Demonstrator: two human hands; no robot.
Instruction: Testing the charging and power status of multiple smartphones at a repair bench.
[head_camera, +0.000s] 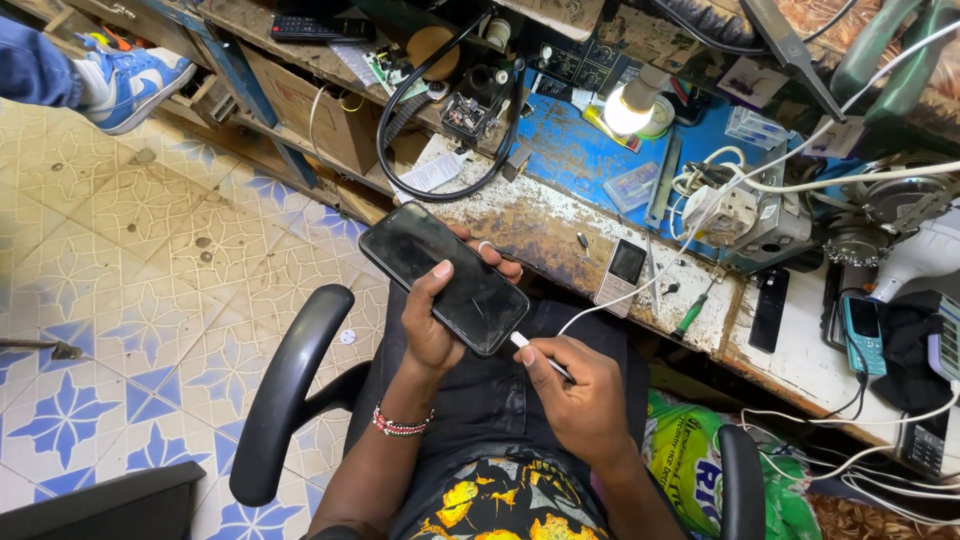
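Observation:
My left hand (432, 322) grips a black smartphone (443, 275) with a dark screen, thumb lying across the glass, held over my lap. My right hand (575, 390) pinches the white plug (522, 341) of a white charging cable (640, 290) at the phone's bottom edge; the plug touches the port end. The cable runs up to the right onto the bench. A beaded bracelet (402, 422) sits on my left wrist.
A worn workbench (540, 225) carries a small keypad phone (621, 271), a green-handled screwdriver (693, 313), a lit bulb (626, 112), black cables and tools. More phones lie at right (862, 333). Black chair armrests (290, 385) flank me. Another person's blue shoe (135, 85) rests top left.

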